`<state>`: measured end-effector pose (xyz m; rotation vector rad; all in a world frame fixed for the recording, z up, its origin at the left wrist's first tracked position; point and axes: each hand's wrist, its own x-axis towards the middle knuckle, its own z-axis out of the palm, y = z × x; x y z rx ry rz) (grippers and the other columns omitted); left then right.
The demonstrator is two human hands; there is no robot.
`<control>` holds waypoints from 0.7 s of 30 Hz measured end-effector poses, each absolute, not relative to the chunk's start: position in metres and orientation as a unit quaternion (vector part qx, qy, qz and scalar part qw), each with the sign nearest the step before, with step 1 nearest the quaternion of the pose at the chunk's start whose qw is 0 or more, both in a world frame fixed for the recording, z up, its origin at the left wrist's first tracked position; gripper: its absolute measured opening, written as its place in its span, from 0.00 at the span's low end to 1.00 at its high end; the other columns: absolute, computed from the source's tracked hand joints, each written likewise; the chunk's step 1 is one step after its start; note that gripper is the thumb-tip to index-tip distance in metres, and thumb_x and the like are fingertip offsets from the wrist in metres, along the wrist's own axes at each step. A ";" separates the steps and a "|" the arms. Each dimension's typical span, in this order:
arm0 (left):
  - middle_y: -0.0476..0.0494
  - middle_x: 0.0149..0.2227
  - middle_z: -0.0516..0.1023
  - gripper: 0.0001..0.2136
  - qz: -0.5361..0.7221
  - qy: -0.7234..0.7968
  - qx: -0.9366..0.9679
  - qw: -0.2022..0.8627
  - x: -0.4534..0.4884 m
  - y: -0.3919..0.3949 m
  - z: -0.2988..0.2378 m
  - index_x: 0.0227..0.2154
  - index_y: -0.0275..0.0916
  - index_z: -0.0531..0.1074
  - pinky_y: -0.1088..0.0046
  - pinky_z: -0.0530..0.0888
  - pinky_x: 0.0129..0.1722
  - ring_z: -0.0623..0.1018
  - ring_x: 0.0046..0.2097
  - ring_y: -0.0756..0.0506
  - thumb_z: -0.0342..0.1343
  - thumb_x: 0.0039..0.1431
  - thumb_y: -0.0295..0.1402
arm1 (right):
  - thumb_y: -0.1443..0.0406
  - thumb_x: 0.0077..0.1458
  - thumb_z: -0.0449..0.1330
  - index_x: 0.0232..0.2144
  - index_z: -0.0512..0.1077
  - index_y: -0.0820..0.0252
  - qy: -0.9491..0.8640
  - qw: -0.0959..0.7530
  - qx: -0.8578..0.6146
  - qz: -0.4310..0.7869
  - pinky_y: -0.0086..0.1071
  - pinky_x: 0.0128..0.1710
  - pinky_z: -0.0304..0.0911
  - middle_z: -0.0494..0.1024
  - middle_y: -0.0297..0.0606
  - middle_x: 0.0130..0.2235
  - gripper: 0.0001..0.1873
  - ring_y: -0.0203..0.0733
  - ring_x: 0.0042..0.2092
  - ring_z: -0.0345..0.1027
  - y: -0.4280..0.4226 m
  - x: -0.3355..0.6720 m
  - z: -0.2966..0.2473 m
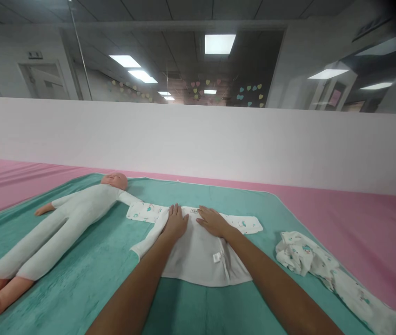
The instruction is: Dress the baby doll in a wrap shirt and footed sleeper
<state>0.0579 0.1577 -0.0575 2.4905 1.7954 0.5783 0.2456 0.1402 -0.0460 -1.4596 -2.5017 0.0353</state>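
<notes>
Baby shirt (192,258) lies spread mid-frame, its right side still creased, beneath your flat, unclenched left hand (177,223) and right hand (213,222).

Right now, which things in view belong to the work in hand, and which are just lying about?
Work in hand:
small shirt, under the left hand and right hand
teal blanket, beneath it

Apparently lying about:
doll, to the left
bunched patterned garment, to the right
</notes>
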 end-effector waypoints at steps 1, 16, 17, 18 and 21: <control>0.22 0.62 0.50 0.28 0.187 0.592 0.784 0.012 0.056 0.153 -0.057 0.57 0.17 0.54 0.58 0.49 0.60 0.47 0.64 0.35 0.38 0.62 0.38 | 0.51 0.62 0.36 0.60 0.52 0.62 -0.856 0.115 -0.503 0.026 0.41 0.60 0.40 0.49 0.43 0.63 0.31 0.45 0.63 0.42 0.141 0.248 -0.046; 0.40 0.62 0.56 0.22 0.189 0.581 0.782 -0.126 0.023 0.064 -0.027 0.57 0.36 0.59 0.52 0.45 0.61 0.51 0.64 0.41 0.36 0.62 0.35 | 0.53 0.62 0.39 0.60 0.53 0.62 -0.890 0.162 -0.426 0.008 0.38 0.62 0.39 0.53 0.42 0.62 0.29 0.42 0.63 0.44 0.124 0.233 -0.041; 0.39 0.62 0.54 0.23 0.167 0.603 0.773 -0.105 0.018 0.064 -0.029 0.57 0.36 0.58 0.50 0.46 0.60 0.50 0.64 0.40 0.36 0.62 0.37 | 0.53 0.62 0.38 0.61 0.52 0.63 -0.887 0.150 -0.436 0.024 0.38 0.62 0.40 0.52 0.42 0.63 0.30 0.43 0.63 0.44 0.124 0.232 -0.042; 0.39 0.63 0.52 0.24 0.145 0.624 0.764 -0.077 0.013 0.063 -0.032 0.58 0.35 0.57 0.48 0.48 0.60 0.50 0.64 0.39 0.36 0.62 0.39 | 0.52 0.62 0.38 0.61 0.51 0.64 -0.883 0.139 -0.447 0.037 0.38 0.61 0.40 0.51 0.42 0.63 0.31 0.43 0.63 0.43 0.124 0.231 -0.042; 0.40 0.64 0.49 0.26 0.103 0.647 0.755 -0.014 -0.005 0.052 -0.034 0.59 0.35 0.54 0.52 0.52 0.59 0.50 0.64 0.41 0.34 0.63 0.43 | 0.52 0.61 0.38 0.61 0.50 0.65 -0.878 0.121 -0.460 0.052 0.40 0.62 0.40 0.49 0.43 0.63 0.32 0.44 0.63 0.41 0.124 0.231 -0.041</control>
